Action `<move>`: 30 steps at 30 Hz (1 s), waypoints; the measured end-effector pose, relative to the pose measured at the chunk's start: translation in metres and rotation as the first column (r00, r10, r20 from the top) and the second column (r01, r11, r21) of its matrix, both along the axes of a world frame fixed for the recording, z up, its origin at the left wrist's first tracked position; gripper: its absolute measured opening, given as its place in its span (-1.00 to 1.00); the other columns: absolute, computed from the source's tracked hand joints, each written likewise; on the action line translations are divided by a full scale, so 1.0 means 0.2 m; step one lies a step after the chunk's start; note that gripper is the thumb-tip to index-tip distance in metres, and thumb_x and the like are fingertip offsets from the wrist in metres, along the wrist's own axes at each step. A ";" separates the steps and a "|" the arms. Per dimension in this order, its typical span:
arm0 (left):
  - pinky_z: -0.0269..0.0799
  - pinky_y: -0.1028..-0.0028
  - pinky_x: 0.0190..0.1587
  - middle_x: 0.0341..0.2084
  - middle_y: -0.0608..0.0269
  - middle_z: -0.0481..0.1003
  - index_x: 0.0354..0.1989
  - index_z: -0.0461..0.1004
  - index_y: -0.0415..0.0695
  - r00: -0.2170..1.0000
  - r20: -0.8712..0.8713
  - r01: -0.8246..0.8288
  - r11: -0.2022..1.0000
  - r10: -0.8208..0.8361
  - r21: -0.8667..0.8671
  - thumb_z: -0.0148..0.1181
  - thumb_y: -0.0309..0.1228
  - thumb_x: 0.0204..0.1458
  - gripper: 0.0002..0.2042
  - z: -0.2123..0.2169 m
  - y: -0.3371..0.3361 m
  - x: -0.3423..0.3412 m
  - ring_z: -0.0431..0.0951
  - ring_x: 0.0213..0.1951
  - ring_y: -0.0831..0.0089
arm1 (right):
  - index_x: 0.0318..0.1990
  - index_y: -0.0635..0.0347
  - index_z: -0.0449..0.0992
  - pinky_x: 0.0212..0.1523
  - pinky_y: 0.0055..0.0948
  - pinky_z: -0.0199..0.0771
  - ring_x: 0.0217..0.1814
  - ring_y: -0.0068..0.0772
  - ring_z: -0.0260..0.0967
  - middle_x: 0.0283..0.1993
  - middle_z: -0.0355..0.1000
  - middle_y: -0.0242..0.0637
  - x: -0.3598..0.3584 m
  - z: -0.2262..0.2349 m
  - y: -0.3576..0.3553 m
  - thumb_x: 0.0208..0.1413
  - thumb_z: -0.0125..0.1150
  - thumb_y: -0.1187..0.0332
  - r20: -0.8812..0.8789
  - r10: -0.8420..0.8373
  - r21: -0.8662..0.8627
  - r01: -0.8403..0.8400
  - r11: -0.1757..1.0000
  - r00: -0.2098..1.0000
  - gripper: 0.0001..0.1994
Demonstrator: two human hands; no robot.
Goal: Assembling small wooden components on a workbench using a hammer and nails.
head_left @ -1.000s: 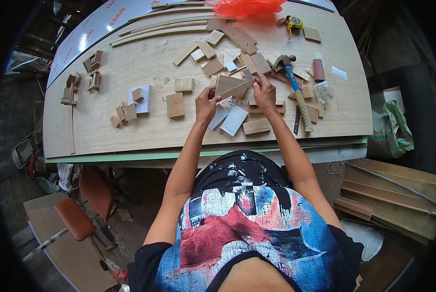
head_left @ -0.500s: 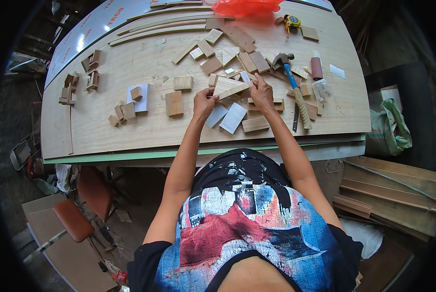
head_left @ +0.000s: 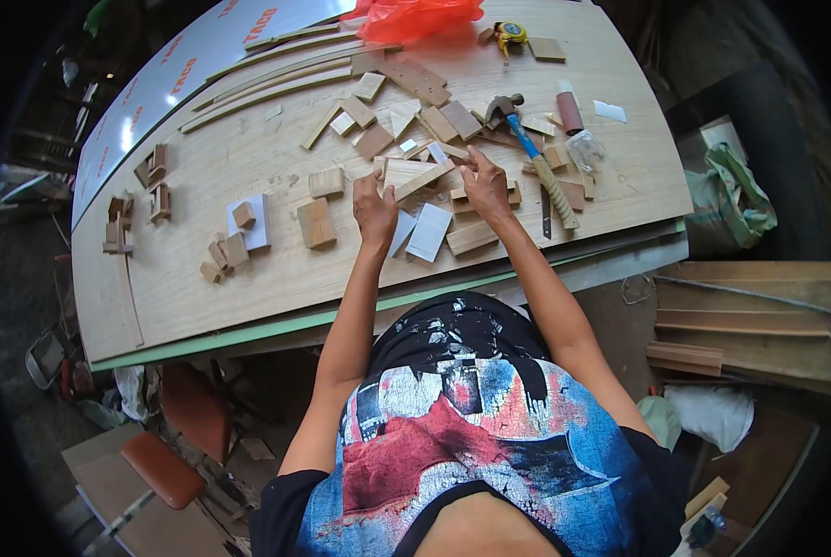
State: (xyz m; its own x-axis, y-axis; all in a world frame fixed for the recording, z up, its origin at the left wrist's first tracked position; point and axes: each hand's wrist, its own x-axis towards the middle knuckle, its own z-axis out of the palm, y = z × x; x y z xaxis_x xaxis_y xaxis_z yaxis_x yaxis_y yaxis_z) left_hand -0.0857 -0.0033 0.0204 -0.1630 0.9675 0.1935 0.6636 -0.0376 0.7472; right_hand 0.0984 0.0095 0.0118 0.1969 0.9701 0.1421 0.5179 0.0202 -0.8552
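A pale wooden block [head_left: 415,174] lies at a slant between my hands, low over the scattered offcuts. My left hand [head_left: 376,212] is closed on its left end, thumb and fingers at the edge. At the other end, my right hand [head_left: 487,190] has bent fingers, its fingertips at the block's corner. Just in front are two white rectangular pieces [head_left: 429,232] and a wooden block [head_left: 472,239]. To the right, a claw hammer [head_left: 527,139] with a blue and tan handle rests on wood scraps, beside a dark metal strip [head_left: 546,215].
Left on the plywood table [head_left: 276,269] stand a two-toned block [head_left: 316,225], small blocks on a white piece [head_left: 259,234] and little wooden assemblies [head_left: 159,200]. Far back are long strips [head_left: 267,88], a red plastic bag [head_left: 420,19] and a tape measure [head_left: 509,37]. An orange-brown chair [head_left: 162,469] stands below left.
My view has turned and shifted, so the table sits tilted and further left. My hands have stayed at the block; the right fingertips appear slightly further off its end.
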 end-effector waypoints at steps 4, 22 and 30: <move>0.31 0.41 -0.29 -0.44 0.07 0.37 -0.23 0.37 -0.25 0.986 0.023 0.160 0.975 -0.165 0.155 0.10 -0.56 -0.21 -0.72 0.03 -0.02 0.12 0.40 -0.38 0.28 | -0.23 0.36 0.37 -0.32 -0.40 0.35 -0.37 -0.22 0.38 -0.40 0.40 -0.10 0.02 0.05 -0.10 -0.18 0.10 0.44 -0.016 -0.094 0.076 0.095 0.993 0.995 -0.71; 0.34 0.52 -0.42 -0.55 0.09 0.41 -0.26 0.39 -0.25 0.753 0.251 0.608 0.789 -0.608 0.087 -0.05 -0.63 -0.12 -0.79 -0.01 -0.10 0.68 0.44 -0.51 0.42 | -0.49 0.31 0.44 -0.47 -0.35 0.28 -0.51 -0.13 0.31 -0.54 0.39 -0.13 0.43 0.09 -0.36 -0.06 0.06 0.34 0.076 -0.607 0.073 0.603 0.794 0.791 -0.81; 0.39 0.43 -0.35 -0.37 0.01 0.41 -0.14 0.31 -0.27 0.835 0.330 0.476 0.879 -0.440 -0.031 0.05 -0.47 -0.09 -0.70 0.00 0.04 1.16 0.48 -0.38 0.32 | -0.36 0.23 0.43 -0.28 -0.33 0.30 -0.29 -0.17 0.29 -0.34 0.34 -0.19 0.83 0.07 -0.29 -0.11 0.03 0.44 0.125 -0.571 0.021 0.574 0.819 0.811 -0.86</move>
